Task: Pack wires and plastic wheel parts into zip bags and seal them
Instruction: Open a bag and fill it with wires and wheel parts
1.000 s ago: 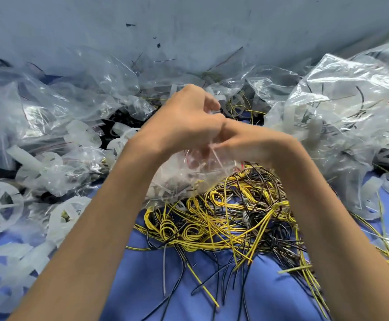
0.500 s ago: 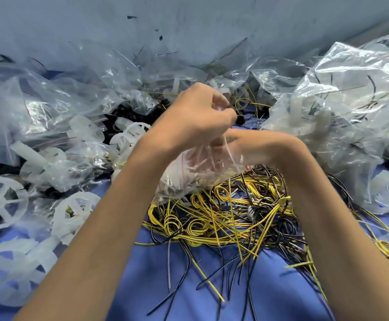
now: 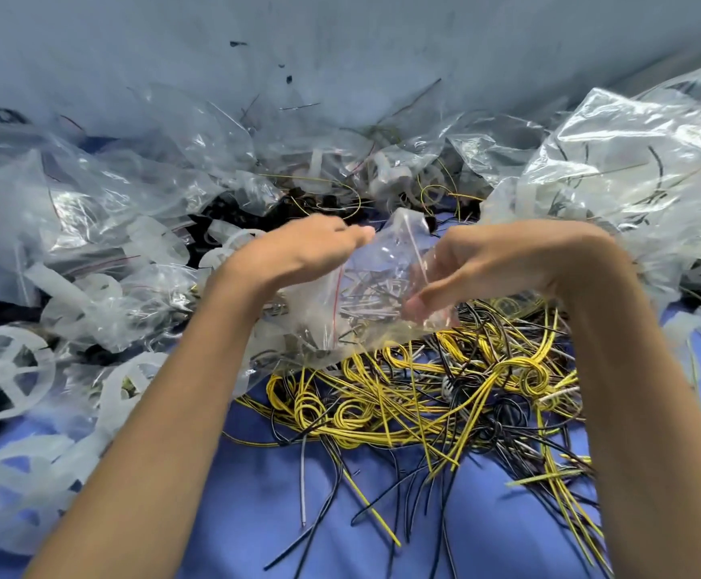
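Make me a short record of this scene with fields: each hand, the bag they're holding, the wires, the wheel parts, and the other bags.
Left hand: pinches the top edge of the zip bag
Right hand: fingers curled round the bag's other side
Bag state: clear, red zip line, held above the wires, mouth looks unsealed
Wires: yellow and black tangle, loose on the blue table
Wheel parts: white spoked wheels, loose at left
Other bags: heaped at back and right

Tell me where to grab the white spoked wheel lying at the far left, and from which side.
Come from above and pinch the near rim of the white spoked wheel. It lies flat on the blue cloth, and the open gaps between its spokes let a finger hook inside the rim.
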